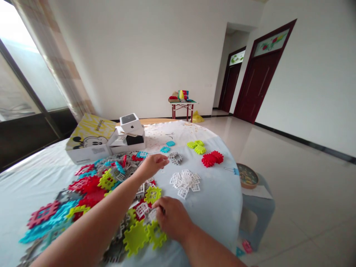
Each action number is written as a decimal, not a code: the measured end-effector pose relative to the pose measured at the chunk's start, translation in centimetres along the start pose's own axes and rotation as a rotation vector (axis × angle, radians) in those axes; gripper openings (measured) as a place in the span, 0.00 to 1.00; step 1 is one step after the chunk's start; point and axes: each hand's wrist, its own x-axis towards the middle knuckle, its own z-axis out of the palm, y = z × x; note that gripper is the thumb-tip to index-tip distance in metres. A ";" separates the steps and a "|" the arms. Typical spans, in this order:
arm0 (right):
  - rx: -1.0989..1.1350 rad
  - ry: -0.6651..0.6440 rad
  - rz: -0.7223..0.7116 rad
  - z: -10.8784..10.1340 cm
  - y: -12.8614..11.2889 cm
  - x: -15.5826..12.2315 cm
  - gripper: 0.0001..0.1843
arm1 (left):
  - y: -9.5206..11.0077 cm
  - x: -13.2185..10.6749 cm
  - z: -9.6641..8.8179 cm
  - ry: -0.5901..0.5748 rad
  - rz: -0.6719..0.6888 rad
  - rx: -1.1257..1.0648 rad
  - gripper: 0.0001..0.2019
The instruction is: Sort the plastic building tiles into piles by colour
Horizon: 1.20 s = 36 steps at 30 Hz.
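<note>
My left hand reaches over the pile, its fingers drawn together near a small heap of grey toothed pieces; anything between the fingertips is too small to make out. At the near edge of the mixed pile, my right hand is closed, with curled fingertips against the plastic building pieces. What it holds, if anything, is hidden. Beside those fingertips lie a white window piece and a lime green toothed panel. A heap of white window pieces lies to the right of the pile.
Sorted lime green pieces, red pieces and blue pieces lie farther back. A yellow cartoon box and a white phone box stand at back left. A blue stool bears a round tray.
</note>
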 end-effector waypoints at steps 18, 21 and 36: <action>0.050 0.032 -0.045 -0.1 -0.1 0.3 0.13 | -5.4 -3.7 -2.5 0.000 -0.063 0.582 0.15; 0.034 0.030 -0.047 0.0 0.0 0.4 0.12 | -5.6 -3.6 -1.9 -0.005 -0.060 0.635 0.15; 0.062 0.029 -0.041 0.0 -0.1 0.2 0.13 | -5.3 -4.1 -4.0 0.115 -0.060 0.438 0.14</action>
